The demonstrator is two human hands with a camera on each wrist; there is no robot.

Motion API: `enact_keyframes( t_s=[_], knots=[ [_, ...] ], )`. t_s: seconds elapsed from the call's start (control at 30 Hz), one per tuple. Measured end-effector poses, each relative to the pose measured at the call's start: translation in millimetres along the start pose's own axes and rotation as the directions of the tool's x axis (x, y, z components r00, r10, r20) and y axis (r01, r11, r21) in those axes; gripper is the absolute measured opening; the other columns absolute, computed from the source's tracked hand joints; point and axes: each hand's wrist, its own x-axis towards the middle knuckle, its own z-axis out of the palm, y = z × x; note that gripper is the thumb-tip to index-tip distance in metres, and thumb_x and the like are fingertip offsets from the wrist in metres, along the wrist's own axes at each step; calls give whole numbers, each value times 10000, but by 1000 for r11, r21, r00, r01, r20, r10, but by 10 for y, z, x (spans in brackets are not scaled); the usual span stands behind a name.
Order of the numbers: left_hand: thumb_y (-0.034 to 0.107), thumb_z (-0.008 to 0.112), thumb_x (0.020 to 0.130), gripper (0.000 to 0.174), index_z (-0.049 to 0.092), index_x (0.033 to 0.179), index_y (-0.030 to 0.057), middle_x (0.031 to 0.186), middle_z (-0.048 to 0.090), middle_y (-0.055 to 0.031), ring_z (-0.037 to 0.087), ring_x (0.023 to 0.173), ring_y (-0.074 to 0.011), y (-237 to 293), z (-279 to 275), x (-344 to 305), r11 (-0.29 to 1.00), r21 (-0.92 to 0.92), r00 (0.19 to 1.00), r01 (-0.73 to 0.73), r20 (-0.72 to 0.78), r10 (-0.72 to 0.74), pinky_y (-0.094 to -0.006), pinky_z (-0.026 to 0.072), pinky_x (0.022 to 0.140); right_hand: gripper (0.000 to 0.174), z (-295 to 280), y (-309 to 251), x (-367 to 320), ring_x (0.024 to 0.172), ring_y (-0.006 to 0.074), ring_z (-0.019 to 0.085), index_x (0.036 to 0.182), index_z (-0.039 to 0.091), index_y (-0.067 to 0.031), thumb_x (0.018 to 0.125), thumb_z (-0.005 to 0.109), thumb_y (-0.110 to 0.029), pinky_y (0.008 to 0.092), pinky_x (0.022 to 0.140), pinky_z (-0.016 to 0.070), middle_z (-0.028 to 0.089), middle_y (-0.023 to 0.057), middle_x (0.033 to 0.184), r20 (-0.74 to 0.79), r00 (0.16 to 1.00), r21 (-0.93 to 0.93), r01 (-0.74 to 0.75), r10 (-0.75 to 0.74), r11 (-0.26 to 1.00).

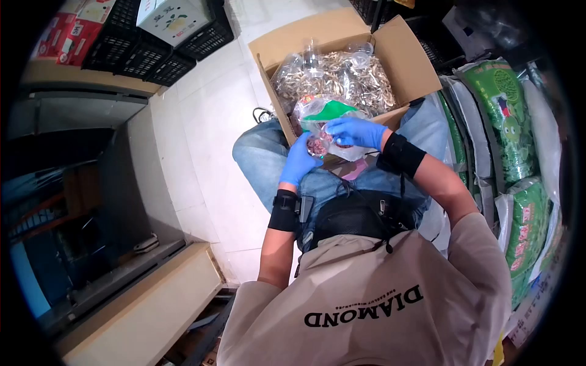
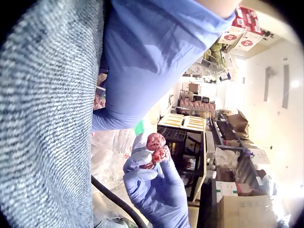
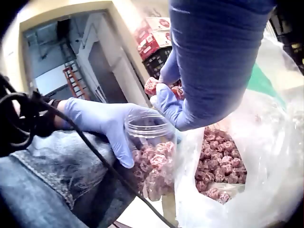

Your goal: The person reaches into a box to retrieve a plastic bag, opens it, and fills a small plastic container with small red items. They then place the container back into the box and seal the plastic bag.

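My left hand point(image 1: 298, 162), in a blue glove, grips a clear plastic jar point(image 3: 151, 126) without a lid. Wrinkled reddish dried plums point(image 3: 159, 159) fill much of it. In the left wrist view my gloved right hand point(image 2: 164, 197) pinches a few dried plums point(image 2: 156, 141) between thumb and fingers. That hand is beside the jar's mouth, above an opened plastic bag point(image 3: 266, 171) with a green band. More dried plums point(image 3: 221, 159) show through the bag's opening.
A cardboard box point(image 1: 415, 67) in front of my legs holds sliced dried pieces point(image 1: 372, 79) and several clear empty jars point(image 1: 312, 58). Green printed sacks point(image 1: 506, 122) stack at the right. Black crates point(image 1: 128, 52) stand at the far left, past pale floor tiles point(image 1: 195, 140).
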Motion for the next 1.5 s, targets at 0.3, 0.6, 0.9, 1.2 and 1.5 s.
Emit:
enact_keyframes(
  t_s=[0.3,0.6,0.9,1.2,1.5],
  knots=[
    [118,848,580,727,546,1236,30,1054,666,-175,673,987,-302,-33,38,36,1000,-23,1000,-17,-20,17,-371,539,855,368,561,221,2,968,126,655,1205,643,-50,843,694,-88,285,867,519,711,68,1062,4,894,-779,284,-449,559],
    [108,838,609,629,558,1170,52,1028,676,-134,679,939,-255,84,12,9,997,-30,996,-75,-59,74,-362,545,826,392,641,197,-57,974,299,691,1228,627,-45,837,602,-33,375,883,528,701,189,1042,130,746,-906,358,-654,228],
    [96,849,565,698,556,1196,51,1044,679,-155,679,996,-310,19,-2,24,991,-106,996,-84,-25,82,-376,544,865,293,876,116,-222,845,318,694,1119,671,-58,838,589,-49,401,769,537,698,179,916,145,751,-921,340,-645,189],
    [93,916,526,741,566,1178,57,1113,690,-129,668,1062,-273,125,-34,20,999,35,1000,-30,-8,30,-376,534,923,151,238,-252,-412,803,386,650,888,713,-46,808,620,-135,459,749,510,681,193,865,160,908,-974,83,-386,-209],
    [97,861,570,672,562,1170,47,1071,683,-201,665,1049,-371,232,-50,-17,991,74,994,-112,2,112,-406,546,884,190,-130,388,91,848,396,681,954,712,-38,886,568,-142,474,760,527,695,224,901,126,901,-977,39,-414,-211]
  ],
)
